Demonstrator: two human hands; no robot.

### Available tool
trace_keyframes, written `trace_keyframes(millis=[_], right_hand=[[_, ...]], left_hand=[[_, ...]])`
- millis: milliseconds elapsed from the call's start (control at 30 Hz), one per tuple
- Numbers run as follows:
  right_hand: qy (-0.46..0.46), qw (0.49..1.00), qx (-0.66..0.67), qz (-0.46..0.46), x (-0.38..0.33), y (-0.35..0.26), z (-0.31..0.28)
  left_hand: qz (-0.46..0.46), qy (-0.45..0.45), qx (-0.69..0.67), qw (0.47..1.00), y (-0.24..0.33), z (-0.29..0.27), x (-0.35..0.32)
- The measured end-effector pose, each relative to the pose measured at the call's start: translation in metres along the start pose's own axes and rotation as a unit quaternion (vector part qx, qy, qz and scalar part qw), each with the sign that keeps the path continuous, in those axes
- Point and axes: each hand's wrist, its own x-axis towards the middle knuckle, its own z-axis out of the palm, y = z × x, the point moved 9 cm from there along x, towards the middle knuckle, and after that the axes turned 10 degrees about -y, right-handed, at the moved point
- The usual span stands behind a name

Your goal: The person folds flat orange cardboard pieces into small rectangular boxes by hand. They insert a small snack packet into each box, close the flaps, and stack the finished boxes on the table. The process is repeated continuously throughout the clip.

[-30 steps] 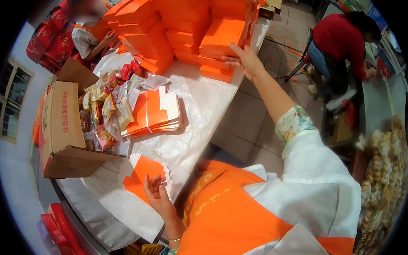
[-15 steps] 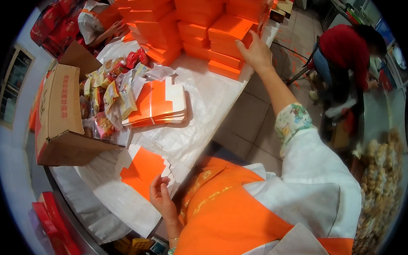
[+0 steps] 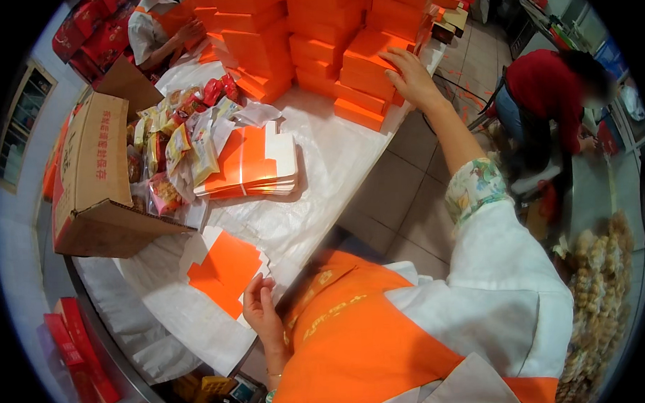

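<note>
Over at the left edge of the white-covered table (image 3: 336, 172) an open cardboard carton (image 3: 87, 188) lies on its side, with a heap of bright snack packets (image 3: 172, 157) spilling beside it. Just in front, near the table's edge, lies a flat unfolded orange box blank (image 3: 222, 269), and the person's left hand (image 3: 261, 314) rests at its near corner, fingers loosely spread and touching the card without gripping it. A little further along sits a neat pile of flat orange blanks (image 3: 254, 165) (white flaps showing at the side). Beyond that, stacks of finished orange boxes (image 3: 295, 39) rise along the far side of the table. The right hand (image 3: 412, 74) stretches out to the top of one stack, palm down, fingers wide, flat on an orange box lid (image 3: 370, 47). Off to the right, on the tiled floor, a person in a red top (image 3: 546, 94) bends low.
</note>
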Motion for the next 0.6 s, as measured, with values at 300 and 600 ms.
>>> trace_keyframes(millis=[300,600], right_hand=[[0.015,0.998,0.039,0.039,-0.037,0.02,-0.025],[-0.016,0.969,-0.12,0.214,-0.026,-0.032,-0.002]], left_hand=[[0.003,0.002,-0.007,1.0,-0.009,-0.007,-0.002],[-0.005,0.004,-0.025,1.0,-0.004,-0.003,-0.004]])
